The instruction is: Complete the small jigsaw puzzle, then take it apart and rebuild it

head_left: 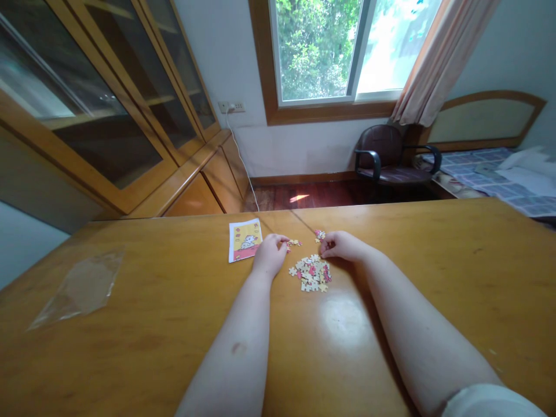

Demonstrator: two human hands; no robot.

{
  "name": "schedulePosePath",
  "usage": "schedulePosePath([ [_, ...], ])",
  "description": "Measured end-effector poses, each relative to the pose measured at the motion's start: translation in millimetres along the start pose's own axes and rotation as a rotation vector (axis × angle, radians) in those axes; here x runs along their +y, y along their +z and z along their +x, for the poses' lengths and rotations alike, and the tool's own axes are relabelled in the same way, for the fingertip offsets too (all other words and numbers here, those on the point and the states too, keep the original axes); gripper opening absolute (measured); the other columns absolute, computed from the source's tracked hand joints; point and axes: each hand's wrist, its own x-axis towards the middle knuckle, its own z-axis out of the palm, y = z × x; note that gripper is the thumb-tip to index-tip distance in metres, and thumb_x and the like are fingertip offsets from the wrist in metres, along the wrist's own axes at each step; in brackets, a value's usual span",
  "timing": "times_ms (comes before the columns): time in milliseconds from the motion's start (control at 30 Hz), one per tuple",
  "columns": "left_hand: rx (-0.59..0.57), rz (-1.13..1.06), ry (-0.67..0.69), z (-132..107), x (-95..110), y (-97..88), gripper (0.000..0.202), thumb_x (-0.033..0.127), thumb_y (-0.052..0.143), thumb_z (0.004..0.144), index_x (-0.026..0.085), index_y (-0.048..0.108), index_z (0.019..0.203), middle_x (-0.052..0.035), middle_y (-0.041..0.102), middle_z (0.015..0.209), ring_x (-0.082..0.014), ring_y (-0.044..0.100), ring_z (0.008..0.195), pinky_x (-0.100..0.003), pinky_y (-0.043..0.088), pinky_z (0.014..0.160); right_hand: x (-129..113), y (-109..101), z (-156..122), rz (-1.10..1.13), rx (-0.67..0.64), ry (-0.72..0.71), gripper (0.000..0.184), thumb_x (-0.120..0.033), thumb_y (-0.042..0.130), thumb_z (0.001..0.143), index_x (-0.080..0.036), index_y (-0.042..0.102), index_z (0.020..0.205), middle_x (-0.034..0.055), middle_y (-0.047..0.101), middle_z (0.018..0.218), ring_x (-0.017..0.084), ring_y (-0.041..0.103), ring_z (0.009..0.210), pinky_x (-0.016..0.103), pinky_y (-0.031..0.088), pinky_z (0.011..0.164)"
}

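Note:
A heap of small jigsaw puzzle pieces, mostly pale cream with some pink, lies on the wooden table. To its upper left, my left hand has its fingers closed at a pink puzzle piece, beside a short row of pieces. My right hand rests at the heap's upper right, fingers curled and pressed together; what they hold, if anything, is hidden. Just beyond its fingertips sits another small group of pieces. A picture card, yellow and pink with a white cartoon animal, lies partly behind my left hand.
A clear plastic bag lies flat on the table's left side. Past the far edge stand a glass-doored cabinet, a dark armchair and a bed. A white cable hangs from a wall socket.

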Motion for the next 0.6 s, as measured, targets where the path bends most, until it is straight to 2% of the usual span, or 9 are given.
schedulePosePath([
  [67,-0.004,0.001,0.001,0.0,0.5,-0.3,0.019,0.018,0.052,0.083,0.02,0.07,0.089,-0.0054,0.068,0.096,-0.0202,0.062,0.093,-0.034,0.049,0.085,-0.3,-0.6,0.6,-0.04,0.101,-0.023,0.015,-0.031,0.072,0.067,-0.017,0.07,0.072,-0.0004,0.064,0.066,0.013,0.053,0.062,0.024,0.04,0.058],
  [167,-0.002,-0.006,0.004,0.1,0.0,0.6,0.02,0.018,0.051,0.082,0.02,0.07,0.089,-0.0053,0.068,0.096,-0.02,0.062,0.093,-0.034,0.049,0.085,0.5,-0.3,3.6,-0.16,0.372,-0.064,0.01,-0.028,0.068,0.073,-0.018,0.069,0.073,0.0017,0.064,0.074,0.014,0.055,0.07,0.025,0.041,0.065],
  [233,0.003,-0.01,0.005,0.1,-0.9,1.7,0.02,0.018,0.052,0.082,0.02,0.07,0.089,-0.0053,0.068,0.096,-0.0198,0.062,0.093,-0.033,0.049,0.086,2.1,1.1,6.2,-0.247,0.462,-0.073,0.007,-0.024,0.065,0.076,-0.019,0.069,0.073,0.0028,0.064,0.08,0.016,0.057,0.076,0.026,0.042,0.07],
  [433,0.011,-0.011,0.012,0.1,-2.7,3.2,0.019,0.018,0.052,0.082,0.02,0.07,0.089,-0.0047,0.068,0.095,-0.0196,0.062,0.092,-0.033,0.049,0.085,-0.4,3.9,7.1,-0.291,0.361,-0.084,0.006,-0.024,0.066,0.076,-0.02,0.072,0.075,0.0033,0.066,0.087,0.016,0.06,0.082,0.026,0.044,0.08],
  [500,0.009,-0.01,0.013,0.1,-2.7,2.8,0.019,0.018,0.052,0.082,0.02,0.07,0.089,-0.0047,0.068,0.096,-0.0196,0.062,0.093,-0.033,0.049,0.085,-6.5,3.7,4.1,-0.235,0.31,-0.102,0.008,-0.025,0.067,0.076,-0.02,0.073,0.077,0.0035,0.067,0.085,0.016,0.06,0.079,0.026,0.045,0.077],
  [600,0.001,-0.006,0.014,-0.1,-1.4,1.3,0.02,0.018,0.052,0.082,0.02,0.07,0.089,-0.005,0.068,0.096,-0.0198,0.062,0.093,-0.033,0.049,0.085,-16.0,4.8,-0.3,-0.155,0.117,-0.096,0.014,-0.029,0.071,0.071,-0.02,0.076,0.082,0.0024,0.068,0.078,0.015,0.059,0.071,0.025,0.045,0.066],
])
